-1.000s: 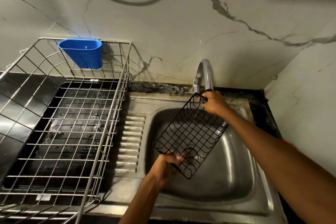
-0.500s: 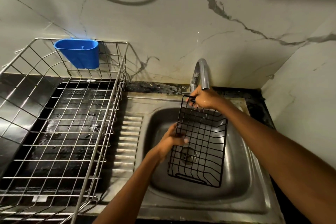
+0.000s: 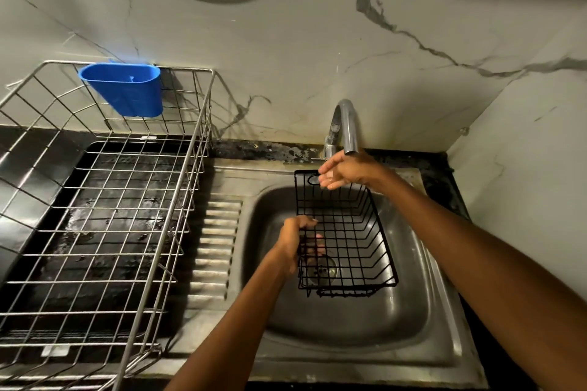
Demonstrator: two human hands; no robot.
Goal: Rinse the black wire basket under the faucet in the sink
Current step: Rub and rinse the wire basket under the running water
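Observation:
The black wire basket (image 3: 349, 232) hangs over the steel sink (image 3: 413, 320), open side facing me, its far end under the curved faucet (image 3: 344, 124). My left hand (image 3: 293, 241) grips the basket's left rim, fingers curled through the wires. My right hand (image 3: 344, 173) is at the basket's far top edge just below the spout, fingers spread and loose; whether it still touches the wire is hard to tell. The drain (image 3: 320, 268) shows through the basket's mesh. I see no clear stream of water.
A large silver wire dish rack (image 3: 104, 209) stands on the black counter at left, with a blue plastic cup holder (image 3: 124, 89) hooked on its back rim. The ribbed drainboard (image 3: 216, 247) lies between rack and sink. Marble walls close in behind and at right.
The basket has turned from tilted and edge-on to open side facing me. My left hand moved from its near corner to the left rim. My right hand loosened its grip at the far edge.

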